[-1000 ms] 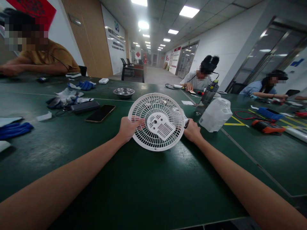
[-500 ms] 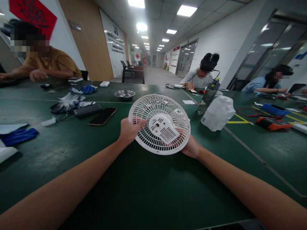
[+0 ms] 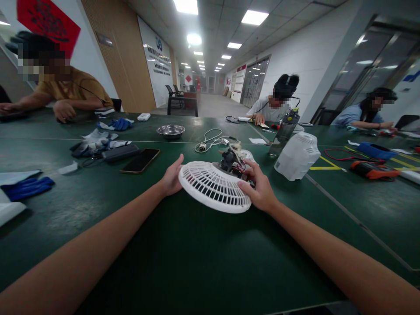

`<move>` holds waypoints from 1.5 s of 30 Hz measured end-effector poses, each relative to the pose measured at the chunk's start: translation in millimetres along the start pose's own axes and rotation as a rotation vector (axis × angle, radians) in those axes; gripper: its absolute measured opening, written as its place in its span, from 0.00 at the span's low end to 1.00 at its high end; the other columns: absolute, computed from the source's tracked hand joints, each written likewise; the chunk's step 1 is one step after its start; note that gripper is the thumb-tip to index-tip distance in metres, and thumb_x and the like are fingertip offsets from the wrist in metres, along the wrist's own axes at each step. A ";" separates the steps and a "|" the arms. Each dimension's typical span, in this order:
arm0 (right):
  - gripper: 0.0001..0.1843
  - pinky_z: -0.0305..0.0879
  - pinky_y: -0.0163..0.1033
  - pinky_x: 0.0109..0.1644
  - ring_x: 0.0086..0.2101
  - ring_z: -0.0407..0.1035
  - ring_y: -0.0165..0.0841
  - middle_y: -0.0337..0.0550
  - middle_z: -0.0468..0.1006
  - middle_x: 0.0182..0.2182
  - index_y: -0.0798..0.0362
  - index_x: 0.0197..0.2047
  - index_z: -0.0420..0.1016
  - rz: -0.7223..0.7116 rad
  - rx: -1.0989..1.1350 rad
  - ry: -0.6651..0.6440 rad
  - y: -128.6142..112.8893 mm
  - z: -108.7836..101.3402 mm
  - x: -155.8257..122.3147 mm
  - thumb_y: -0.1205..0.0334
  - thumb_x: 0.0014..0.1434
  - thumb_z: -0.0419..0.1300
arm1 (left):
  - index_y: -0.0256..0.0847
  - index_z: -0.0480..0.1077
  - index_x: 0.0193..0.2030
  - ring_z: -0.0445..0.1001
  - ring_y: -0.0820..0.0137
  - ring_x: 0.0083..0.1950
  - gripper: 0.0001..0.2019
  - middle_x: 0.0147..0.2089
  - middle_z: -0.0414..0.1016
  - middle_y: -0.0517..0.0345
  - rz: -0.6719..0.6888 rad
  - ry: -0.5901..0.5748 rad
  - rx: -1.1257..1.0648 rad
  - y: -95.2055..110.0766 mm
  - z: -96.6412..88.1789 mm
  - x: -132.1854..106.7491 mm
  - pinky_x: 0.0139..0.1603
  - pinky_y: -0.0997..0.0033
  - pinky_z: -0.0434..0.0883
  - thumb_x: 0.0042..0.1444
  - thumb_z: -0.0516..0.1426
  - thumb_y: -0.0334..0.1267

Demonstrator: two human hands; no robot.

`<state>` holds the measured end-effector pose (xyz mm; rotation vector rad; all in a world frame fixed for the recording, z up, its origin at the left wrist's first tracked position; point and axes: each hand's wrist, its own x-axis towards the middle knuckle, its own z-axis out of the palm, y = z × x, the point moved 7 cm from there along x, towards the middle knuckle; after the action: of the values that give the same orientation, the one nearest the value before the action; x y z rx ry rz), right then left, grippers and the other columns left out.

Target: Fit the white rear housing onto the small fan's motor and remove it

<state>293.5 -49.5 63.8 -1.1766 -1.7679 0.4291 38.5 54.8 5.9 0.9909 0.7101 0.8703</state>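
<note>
- The green table [image 3: 197, 262] fills the lower view; both bare forearms stretch across it toward the middle
- Three other people sit at its far edges: one in a mustard shirt [image 3: 70, 87] at the far left with a hand on the tabletop; one in a white shirt [image 3: 267, 111] at the far end; one in a blue shirt [image 3: 352, 117] at the far right
- The white fan grille [image 3: 213, 188] is in the middle of the table, straight ahead, held between the two hands; it lies nearly flat, its near edge tipped slightly down
- A white fan housing [image 3: 297, 156] stands just right of the grille, apart from it; a dark bottle [image 3: 285, 131] stands behind it
- The left hand [image 3: 172, 177] grips the grille's left rim; the thumb points up and the fingers are hidden beneath
- The right hand [image 3: 259, 188] is clamped on the right rim, fingers curled over the top beside the motor
- A black phone [image 3: 140, 160] lies flat to the left of the left hand, near it; a black box [image 3: 120, 152] lies just beyond
- Blue gloves [image 3: 28, 186] lie near the left edge
- A steel bowl [image 3: 170, 130] sits farther back
- A white cable [image 3: 210, 142] is coiled behind the grille
- The small dark motor [image 3: 229, 161] with red wires stands up from the grille's centre
</note>
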 end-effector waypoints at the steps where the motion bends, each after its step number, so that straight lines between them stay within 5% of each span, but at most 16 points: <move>1: 0.38 0.70 0.55 0.54 0.47 0.75 0.47 0.47 0.79 0.49 0.43 0.69 0.60 -0.035 -0.068 -0.036 -2.9 3.4 0.1 0.43 0.59 0.65 | 0.36 0.78 0.40 0.82 0.56 0.38 0.26 0.35 0.83 0.43 -0.051 -0.018 -0.022 -3.0 1.6 -0.4 0.41 0.59 0.78 0.64 0.54 0.60; 5: 0.41 0.68 0.58 0.56 0.49 0.74 0.50 0.53 0.76 0.56 0.46 0.67 0.63 -0.128 -0.216 -0.169 -10.0 15.6 1.6 0.42 0.55 0.69 | 0.33 0.79 0.40 0.82 0.64 0.35 0.09 0.38 0.83 0.45 -0.145 0.019 -0.040 -11.4 0.7 2.5 0.42 0.65 0.80 0.63 0.60 0.37; 8: 0.40 0.68 0.57 0.57 0.49 0.73 0.49 0.52 0.76 0.53 0.45 0.67 0.63 -0.165 -0.210 -0.213 -8.6 16.0 4.6 0.42 0.57 0.68 | 0.30 0.79 0.41 0.83 0.64 0.35 0.06 0.41 0.83 0.41 -0.127 0.061 -0.002 -12.3 -1.0 5.6 0.41 0.66 0.81 0.61 0.62 0.31; 12: 0.30 0.67 0.56 0.58 0.51 0.70 0.47 0.51 0.74 0.52 0.47 0.64 0.65 -0.192 -0.242 0.016 4.8 -9.7 15.8 0.46 0.63 0.61 | 0.30 0.79 0.41 0.84 0.63 0.37 0.06 0.42 0.84 0.38 -0.101 0.076 0.025 -11.0 0.6 5.3 0.43 0.65 0.81 0.61 0.62 0.32; 15: 0.36 0.64 0.59 0.62 0.56 0.67 0.51 0.55 0.69 0.59 0.48 0.65 0.65 -0.096 -0.404 0.204 29.8 -30.7 24.8 0.49 0.57 0.66 | 0.30 0.80 0.40 0.84 0.64 0.36 0.06 0.42 0.84 0.39 -0.087 0.090 0.033 -10.1 0.0 4.8 0.42 0.66 0.81 0.62 0.61 0.31; 19: 0.48 0.65 0.61 0.60 0.53 0.71 0.52 0.54 0.75 0.53 0.51 0.69 0.60 0.123 -0.425 0.150 70.8 -34.5 33.3 0.50 0.49 0.71 | 0.30 0.80 0.39 0.84 0.64 0.36 0.06 0.42 0.84 0.39 -0.067 0.080 0.035 -9.8 -1.6 6.6 0.42 0.67 0.81 0.62 0.61 0.31; 24: 0.45 0.73 0.53 0.47 0.37 0.76 0.44 0.42 0.80 0.37 0.49 0.65 0.63 0.400 -0.136 0.223 93.9 -36.5 31.0 0.44 0.47 0.71 | 0.29 0.79 0.41 0.84 0.65 0.36 0.08 0.43 0.84 0.39 -0.055 0.075 0.060 -10.3 -3.1 8.3 0.41 0.67 0.81 0.64 0.60 0.32; 26: 0.36 0.75 0.51 0.42 0.36 0.76 0.43 0.44 0.81 0.37 0.49 0.60 0.66 0.517 0.160 0.262 94.9 -32.1 26.3 0.38 0.54 0.63 | 0.29 0.79 0.42 0.84 0.65 0.36 0.08 0.43 0.84 0.39 -0.046 0.074 0.059 -9.8 -3.0 8.2 0.41 0.68 0.81 0.64 0.59 0.32; 29: 0.30 0.76 0.51 0.41 0.38 0.78 0.44 0.49 0.82 0.41 0.48 0.53 0.70 0.627 0.549 0.148 81.7 -11.5 20.3 0.34 0.62 0.49 | 0.29 0.79 0.42 0.84 0.65 0.37 0.08 0.43 0.84 0.40 -0.049 0.068 0.053 -9.9 -2.9 7.9 0.42 0.67 0.81 0.64 0.60 0.32; 34: 0.28 0.77 0.52 0.49 0.50 0.76 0.45 0.47 0.78 0.56 0.44 0.58 0.67 0.404 0.617 0.152 40.2 -1.1 17.7 0.35 0.65 0.50 | 0.30 0.79 0.42 0.83 0.65 0.37 0.08 0.42 0.84 0.40 -0.056 0.061 0.074 -10.2 -3.9 9.3 0.42 0.66 0.81 0.63 0.61 0.34; 39: 0.38 0.77 0.56 0.51 0.46 0.76 0.44 0.45 0.79 0.48 0.40 0.66 0.57 0.155 0.436 0.149 8.1 4.4 11.6 0.44 0.59 0.67 | 0.30 0.79 0.44 0.84 0.63 0.41 0.09 0.44 0.84 0.41 -0.053 0.045 0.075 -11.1 -3.8 10.9 0.48 0.62 0.80 0.63 0.61 0.35; 45: 0.45 0.74 0.62 0.57 0.49 0.75 0.46 0.45 0.77 0.50 0.38 0.70 0.55 -0.055 0.106 0.021 -17.0 10.9 7.4 0.51 0.56 0.72 | 0.34 0.79 0.47 0.83 0.59 0.48 0.13 0.49 0.83 0.42 -0.005 0.041 0.181 -10.3 -5.9 12.6 0.56 0.55 0.77 0.61 0.63 0.42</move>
<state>274.6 -49.1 74.1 -1.0526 -1.7333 0.4702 42.6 65.3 -7.3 1.1347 0.8368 0.8344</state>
